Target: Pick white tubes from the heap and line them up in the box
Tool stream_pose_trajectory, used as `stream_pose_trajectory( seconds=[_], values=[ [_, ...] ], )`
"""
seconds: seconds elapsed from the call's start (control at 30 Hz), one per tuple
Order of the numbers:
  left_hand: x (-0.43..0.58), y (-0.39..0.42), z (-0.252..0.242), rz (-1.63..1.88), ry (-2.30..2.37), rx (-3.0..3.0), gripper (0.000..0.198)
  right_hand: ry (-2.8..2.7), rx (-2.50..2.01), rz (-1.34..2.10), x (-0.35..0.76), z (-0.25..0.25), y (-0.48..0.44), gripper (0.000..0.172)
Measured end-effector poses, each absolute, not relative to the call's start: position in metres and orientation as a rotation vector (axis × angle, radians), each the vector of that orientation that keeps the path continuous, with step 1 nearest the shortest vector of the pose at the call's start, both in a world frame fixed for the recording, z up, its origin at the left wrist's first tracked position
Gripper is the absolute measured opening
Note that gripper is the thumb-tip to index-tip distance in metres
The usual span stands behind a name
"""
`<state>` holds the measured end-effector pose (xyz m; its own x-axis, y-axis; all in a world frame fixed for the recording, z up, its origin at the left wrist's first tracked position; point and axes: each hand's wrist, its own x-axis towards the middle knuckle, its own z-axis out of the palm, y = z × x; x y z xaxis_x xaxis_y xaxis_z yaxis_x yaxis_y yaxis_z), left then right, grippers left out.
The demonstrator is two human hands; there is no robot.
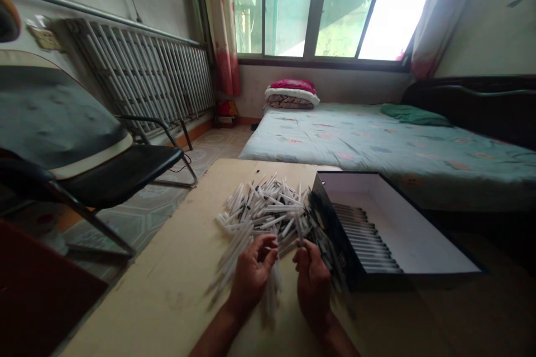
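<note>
My right hand (pixel 313 281) is closed around a slim, translucent pen (pixel 298 227) that points up and away from me. To its left, my left hand (pixel 253 268) has loosely curled fingers with a gap between thumb and forefinger; nothing shows in it. Both hands hover at the near side of a heap of white pen barrels (pixel 268 203), with dark pieces mixed in. Dark-tipped pens (pixel 322 223) lie along the heap's right side, against the box. Inside the open box (pixel 419 217), several finished-looking pens (pixel 366 240) lie side by side in a row.
The pale tabletop (pixel 167 284) carries the heap and the box. A black chair (pixel 113 173) stands to the left, before a metal rail frame (pixel 146 67) against the wall. Beyond the table is a bed (pixel 335 134) with folded bedding (pixel 292 95), under a window.
</note>
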<state>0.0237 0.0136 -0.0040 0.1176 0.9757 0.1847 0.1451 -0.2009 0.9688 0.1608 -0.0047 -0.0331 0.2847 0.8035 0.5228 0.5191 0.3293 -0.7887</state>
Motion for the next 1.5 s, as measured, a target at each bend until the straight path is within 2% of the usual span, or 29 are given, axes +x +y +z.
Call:
stream_pose_trajectory(
  seconds=[0.07, 0.23, 0.6, 0.8, 0.87, 0.97, 1.07, 1.17, 1.5],
  values=[
    [0.033, 0.013, 0.003, 1.055, 1.221, 1.845, 0.018, -1.15, -1.382, 0.322, 0.167, -0.031, -0.005, 0.026],
    [0.068, 0.026, 0.009, 0.673, 1.257, 2.501, 0.023, -0.944, -1.359, 0.385, 0.176, -0.03, -0.001, 0.03],
    [0.092, 0.053, -0.011, 0.684, 1.233, 2.572, 0.012, -1.002, -1.358, 0.344, 0.178, -0.032, 0.002, 0.029],
    [0.055, 0.036, 0.007, 0.929, 1.265, 2.333, 0.017, -1.12, -1.365, 0.376, 0.174, -0.03, -0.003, 0.028],
    [0.033, 0.033, 0.009, 1.153, 1.217, 1.881, 0.015, -1.231, -1.366, 0.346, 0.171, -0.029, -0.005, 0.027],
    [0.001, 0.032, 0.005, 1.278, 1.078, 1.275, 0.014, -1.427, -1.275, 0.327, 0.164, -0.027, -0.009, 0.025],
    [-0.021, 0.034, -0.002, 1.4, 0.939, 0.864, 0.021, -1.568, -1.227, 0.301, 0.156, -0.024, -0.012, 0.021],
    [-0.028, 0.035, -0.006, 1.433, 0.889, 0.772, 0.027, -1.672, -1.261, 0.267, 0.152, -0.023, -0.014, 0.019],
    [-0.017, 0.035, -0.01, 1.398, 0.909, 0.795, 0.024, -1.867, -1.269, 0.257, 0.146, -0.023, -0.018, 0.014]
  ],
)
